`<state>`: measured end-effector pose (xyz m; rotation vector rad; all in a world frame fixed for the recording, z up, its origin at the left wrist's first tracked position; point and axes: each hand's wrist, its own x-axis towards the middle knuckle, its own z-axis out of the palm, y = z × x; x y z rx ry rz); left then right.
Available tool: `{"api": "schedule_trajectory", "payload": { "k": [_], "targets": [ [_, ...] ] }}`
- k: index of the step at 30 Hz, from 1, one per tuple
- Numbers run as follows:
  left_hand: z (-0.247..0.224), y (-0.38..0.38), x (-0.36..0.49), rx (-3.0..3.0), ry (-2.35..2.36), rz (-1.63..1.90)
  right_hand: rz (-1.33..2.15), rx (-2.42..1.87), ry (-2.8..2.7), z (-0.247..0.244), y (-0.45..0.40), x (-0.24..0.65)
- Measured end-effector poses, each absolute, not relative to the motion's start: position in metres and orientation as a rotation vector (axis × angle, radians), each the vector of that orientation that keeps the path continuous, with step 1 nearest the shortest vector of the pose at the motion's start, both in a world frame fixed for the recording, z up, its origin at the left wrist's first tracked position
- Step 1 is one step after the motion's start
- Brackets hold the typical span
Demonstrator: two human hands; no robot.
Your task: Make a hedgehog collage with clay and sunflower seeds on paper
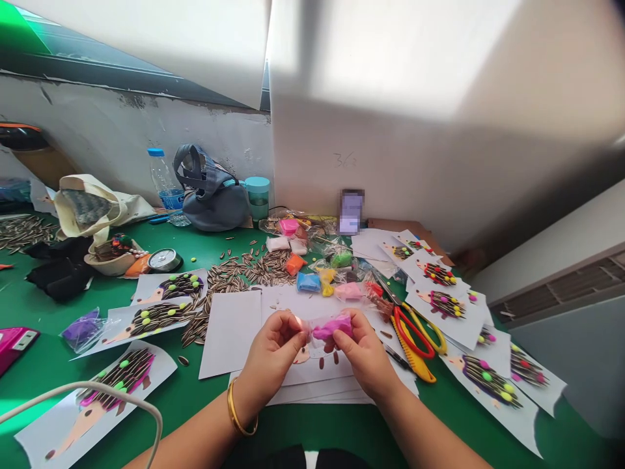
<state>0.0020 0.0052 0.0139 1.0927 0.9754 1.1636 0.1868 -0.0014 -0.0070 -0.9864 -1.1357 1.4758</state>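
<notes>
subject of inspection: one lump of pink clay (336, 324) in a clear wrapper (317, 350), held up between both hands above a white sheet (312, 376) on the green counter (195, 391).

handling, as judged: light, soft, easily dented; the film probably thin, slick and prone to tearing. best hold is a gentle thumb-and-finger pinch at the thick right end of the clay, with a second pinch on the loose film at the left.

grip: the left hand (273, 355) pinches the wrapper's left end between thumb and fingers; the right hand (366, 355) grasps the clay's right end, thumb on the near side.

appearance: bright pink verging on violet, blocky at the right, narrower and uneven toward the left; film transparent and creased. whether the wrapper is torn cannot be told.
</notes>
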Motion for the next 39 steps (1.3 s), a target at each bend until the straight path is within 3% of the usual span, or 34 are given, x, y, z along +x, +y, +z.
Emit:
{"api": "schedule_trajectory", "payload": {
  "k": [39],
  "targets": [
    [0.011,0.008,-0.009,1.545,1.151,1.125,1.465,-0.988,-1.322,0.0,-0.004,0.185]
  ]
}}
